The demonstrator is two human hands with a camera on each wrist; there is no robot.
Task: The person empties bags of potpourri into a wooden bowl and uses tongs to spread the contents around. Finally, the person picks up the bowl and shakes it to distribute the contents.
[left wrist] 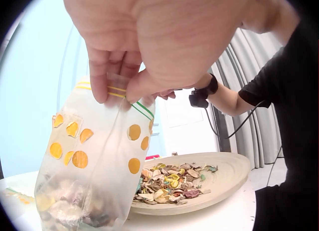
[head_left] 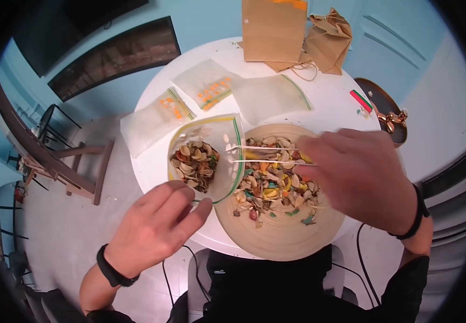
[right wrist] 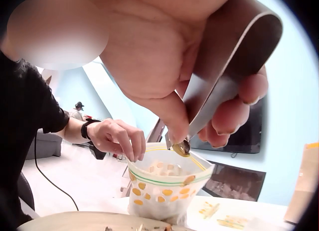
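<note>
My left hand (head_left: 157, 229) pinches the rim of an open zip bag (left wrist: 94, 156) with orange dots, keeping its mouth spread. Dried potpourri pieces (head_left: 196, 166) fill the lower part of this bag. With my right hand (head_left: 359, 175) I grip metal tongs (right wrist: 219, 76), their two arms reaching left over the bag's mouth. A small yellowish-dark piece (right wrist: 182, 149) shows at the tongs' tips in the right wrist view. Beneath the tongs, more mixed potpourri (head_left: 276, 188) in beige, yellow and teal lies on a round wooden tray (head_left: 281, 242).
Several flat zip bags (head_left: 206, 81) lie behind on the round white table (head_left: 152, 167). Two brown paper bags (head_left: 273, 32) stand at the back edge. A red and green item (head_left: 360, 100) lies at the right, near a side stand (head_left: 375, 91) holding a shiny copper-coloured figure (head_left: 393, 119).
</note>
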